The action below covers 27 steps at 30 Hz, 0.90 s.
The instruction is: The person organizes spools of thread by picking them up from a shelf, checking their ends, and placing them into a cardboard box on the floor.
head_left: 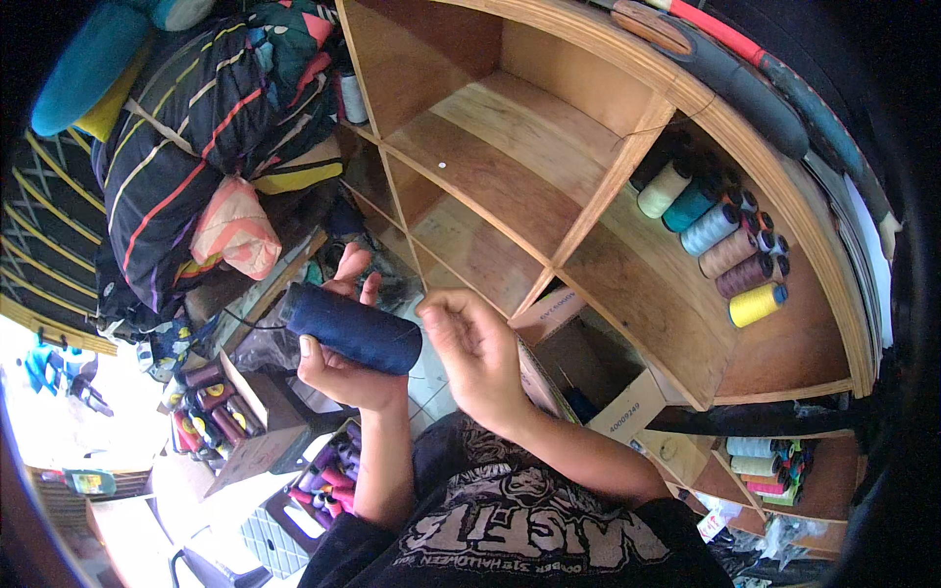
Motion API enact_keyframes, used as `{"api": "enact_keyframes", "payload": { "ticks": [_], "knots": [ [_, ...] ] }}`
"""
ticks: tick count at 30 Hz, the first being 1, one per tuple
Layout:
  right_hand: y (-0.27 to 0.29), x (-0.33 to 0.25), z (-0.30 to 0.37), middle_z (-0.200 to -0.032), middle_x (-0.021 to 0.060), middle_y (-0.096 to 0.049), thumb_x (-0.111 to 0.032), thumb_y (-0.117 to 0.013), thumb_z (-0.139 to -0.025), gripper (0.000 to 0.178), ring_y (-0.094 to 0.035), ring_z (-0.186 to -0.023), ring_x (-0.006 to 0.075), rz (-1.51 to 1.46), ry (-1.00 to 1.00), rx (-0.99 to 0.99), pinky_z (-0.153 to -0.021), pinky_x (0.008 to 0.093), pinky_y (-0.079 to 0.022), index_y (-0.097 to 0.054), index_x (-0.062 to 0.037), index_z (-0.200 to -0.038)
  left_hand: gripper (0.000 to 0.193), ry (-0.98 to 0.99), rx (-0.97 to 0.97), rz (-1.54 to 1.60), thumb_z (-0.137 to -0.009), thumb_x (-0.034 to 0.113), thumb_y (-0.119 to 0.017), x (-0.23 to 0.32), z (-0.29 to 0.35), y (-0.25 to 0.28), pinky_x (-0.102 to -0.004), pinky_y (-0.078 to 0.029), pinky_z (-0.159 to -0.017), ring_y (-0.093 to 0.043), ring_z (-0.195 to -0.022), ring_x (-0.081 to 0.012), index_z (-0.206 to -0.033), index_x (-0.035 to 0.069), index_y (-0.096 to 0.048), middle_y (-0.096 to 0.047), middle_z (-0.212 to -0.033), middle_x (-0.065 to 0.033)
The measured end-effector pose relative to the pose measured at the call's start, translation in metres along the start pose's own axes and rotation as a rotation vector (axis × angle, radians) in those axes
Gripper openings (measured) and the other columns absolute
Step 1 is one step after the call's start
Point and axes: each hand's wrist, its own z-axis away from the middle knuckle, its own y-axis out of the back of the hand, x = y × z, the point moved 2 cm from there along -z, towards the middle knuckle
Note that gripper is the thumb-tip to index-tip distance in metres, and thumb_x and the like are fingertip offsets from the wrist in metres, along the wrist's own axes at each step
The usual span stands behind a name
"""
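A large navy blue thread spool (355, 331) lies tilted across my left hand (365, 384). The thumb presses on its near side, while the other fingers come up behind it. Beside the spool's right end is my right hand (478, 361), its fingers curled in and the thumb against the index finger. Whether a thread end is pinched there is too fine to make out. Both hands are in front of a wooden shelf unit (470, 191).
Several coloured thread spools (711, 230) stand in the right shelf compartment. Cardboard boxes (627, 412) sit below it. More spools fill a box (260, 431) at lower left, near a grey plastic stool (274, 539). Striped dark cloth (186, 147) is bundled at upper left.
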Motion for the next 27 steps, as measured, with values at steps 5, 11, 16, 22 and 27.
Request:
{"api": "enact_keyframes", "payload": {
  "ticks": [5,11,16,22,27],
  "knots": [
    [0.014,-0.004,-0.009,-0.078,-0.0003,-0.055,-0.017,-0.054,-0.096,0.017,-0.050,-0.076,0.0063,-0.104,-0.137,0.031,-0.069,0.0212,-0.042,-0.059,-0.0011,-0.091,0.053,0.030,0.017,0.041,-0.083,0.050,-0.034,0.006,-0.004,0.005,-0.0462,-0.036,-0.098,-0.042,-0.127,-0.0319,-0.099,0.003,-0.053,-0.056,-0.121,-0.0244],
    [0.031,-0.003,-0.010,-0.084,0.0033,-0.063,-0.019,-0.063,-0.089,0.015,-0.057,-0.085,0.0091,0.171,-0.179,-0.225,-0.073,0.0228,-0.043,-0.062,-0.0038,-0.092,0.051,0.117,-0.041,0.216,-0.084,0.052,-0.037,0.010,-0.007,0.007,-0.0477,-0.037,-0.097,-0.042,-0.127,-0.0307,-0.097,0.006,-0.054,-0.055,-0.122,-0.0224],
    [0.018,-0.020,-0.009,-0.092,0.0060,-0.065,-0.013,-0.073,-0.079,0.025,-0.061,-0.083,0.0145,0.175,0.097,-0.191,-0.072,0.0273,-0.047,-0.066,-0.0018,-0.099,0.050,0.208,-0.114,0.392,-0.083,0.053,-0.039,0.006,-0.007,0.007,-0.0491,-0.036,-0.098,-0.037,-0.131,-0.0285,-0.097,0.008,-0.055,-0.054,-0.123,-0.0213],
    [0.009,-0.027,-0.003,-0.089,0.0097,-0.066,-0.016,-0.070,-0.080,0.019,-0.064,-0.085,0.0224,0.312,0.208,-0.238,-0.075,0.0317,-0.050,-0.067,-0.0033,-0.094,0.051,0.166,-0.143,0.306,-0.082,0.054,-0.039,0.008,-0.005,0.002,-0.0488,-0.035,-0.099,-0.037,-0.131,-0.0290,-0.097,0.007,-0.054,-0.055,-0.122,-0.0224],
    [0.011,-0.022,-0.006,-0.087,0.0098,-0.066,-0.015,-0.068,-0.082,0.015,-0.064,-0.082,0.0196,0.339,0.068,-0.272,-0.071,0.0289,-0.049,-0.067,-0.0036,-0.092,0.055,0.054,-0.166,0.120,-0.082,0.054,-0.039,0.007,-0.006,0.009,-0.0490,-0.035,-0.099,-0.038,-0.130,-0.0327,-0.098,0.004,-0.054,-0.055,-0.120,-0.0240]
  ]
}}
